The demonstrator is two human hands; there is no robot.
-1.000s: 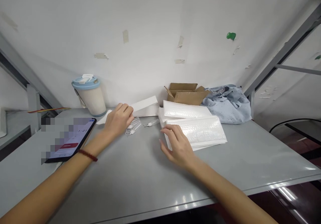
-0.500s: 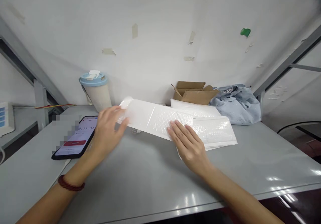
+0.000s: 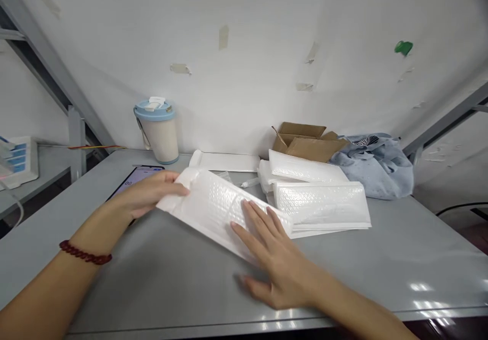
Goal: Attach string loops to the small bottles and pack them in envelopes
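Observation:
A white bubble mailer (image 3: 213,203) lies slanted across the middle, its left end lifted toward my left hand. My left hand (image 3: 154,190), with a dark red bracelet at the wrist, pinches that end between thumb and fingers. On the mailer's right part rests my right hand (image 3: 272,256), fingers laid flat on it and thumb spread out to the side. Just right of it is a pile of similar white bubble mailers (image 3: 322,203). Another flat white mailer (image 3: 232,162) lies behind, along the wall.
At the back stand a cream tumbler with a blue lid (image 3: 162,131) and an open cardboard box (image 3: 308,144). Right of the box is a bundle of grey-blue cloth (image 3: 381,170). A phone (image 3: 139,175) lies partly behind my left hand on the grey table (image 3: 183,289).
The mailer has come nearer and lower, turned more slantwise. My left hand has closed on its left end, and my right hand has moved down with its thumb now spread.

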